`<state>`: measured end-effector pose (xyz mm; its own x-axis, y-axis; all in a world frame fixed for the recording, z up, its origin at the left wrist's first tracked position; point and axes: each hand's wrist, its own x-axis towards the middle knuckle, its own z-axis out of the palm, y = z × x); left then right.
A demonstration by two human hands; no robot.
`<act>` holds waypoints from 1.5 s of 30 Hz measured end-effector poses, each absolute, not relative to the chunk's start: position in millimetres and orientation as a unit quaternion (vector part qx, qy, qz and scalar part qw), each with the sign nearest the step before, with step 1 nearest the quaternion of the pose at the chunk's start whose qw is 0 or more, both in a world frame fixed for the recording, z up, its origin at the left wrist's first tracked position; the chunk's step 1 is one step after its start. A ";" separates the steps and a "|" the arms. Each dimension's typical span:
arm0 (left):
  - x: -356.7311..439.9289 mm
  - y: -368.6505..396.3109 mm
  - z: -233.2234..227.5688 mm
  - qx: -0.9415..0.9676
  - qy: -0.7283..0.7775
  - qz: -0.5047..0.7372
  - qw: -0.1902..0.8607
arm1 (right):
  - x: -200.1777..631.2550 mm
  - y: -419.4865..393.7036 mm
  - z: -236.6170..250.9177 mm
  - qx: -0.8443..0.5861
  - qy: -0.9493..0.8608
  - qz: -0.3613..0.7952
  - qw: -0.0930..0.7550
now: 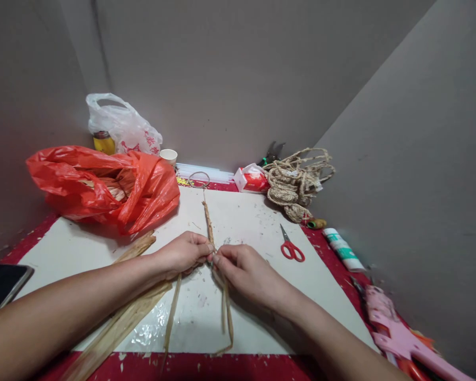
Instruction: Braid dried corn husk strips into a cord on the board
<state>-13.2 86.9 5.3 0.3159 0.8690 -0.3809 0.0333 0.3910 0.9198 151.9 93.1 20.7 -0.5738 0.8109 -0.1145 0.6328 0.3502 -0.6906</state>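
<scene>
A thin braid of tan dried plant strips point(209, 221) runs away from me over the white sheet, its far end by a thin wire ring point(199, 180). My left hand point(185, 251) pinches the braid's near end. Close against it, my right hand point(238, 267) is closed on the strips there, thumb and fingertips together. Loose strand ends point(228, 317) hang toward me from both hands. Under my left forearm lies a bundle of wide dried leaf strips point(122, 312), partly covered by the arm. The exact crossing of the strands is hidden by my fingers.
Red-handled scissors point(291, 248) lie to the right on the white sheet point(301, 312). A red plastic bag point(103, 190) stands at left, coiled rope point(295, 182) at back right. A pink glue gun point(404, 333) rests near right; a phone point(3, 286) lies near left.
</scene>
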 end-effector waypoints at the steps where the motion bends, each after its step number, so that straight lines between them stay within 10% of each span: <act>1: -13.5 86.9 5.4 0.450 0.490 0.316 0.677 | 149.8 89.8 18.8 -0.441 -0.803 0.379 0.130; 17: -13.8 86.2 0.2 0.465 0.471 0.335 0.671 | 149.2 98.2 35.6 -0.488 -0.385 0.752 0.219; 37: -21.6 89.7 8.8 0.406 0.427 0.288 0.755 | 137.4 65.3 7.0 -0.466 -0.873 0.130 0.058; 45: -22.1 87.9 5.0 0.433 0.409 0.293 0.748 | 148.0 67.5 27.8 -0.431 -0.863 0.201 0.169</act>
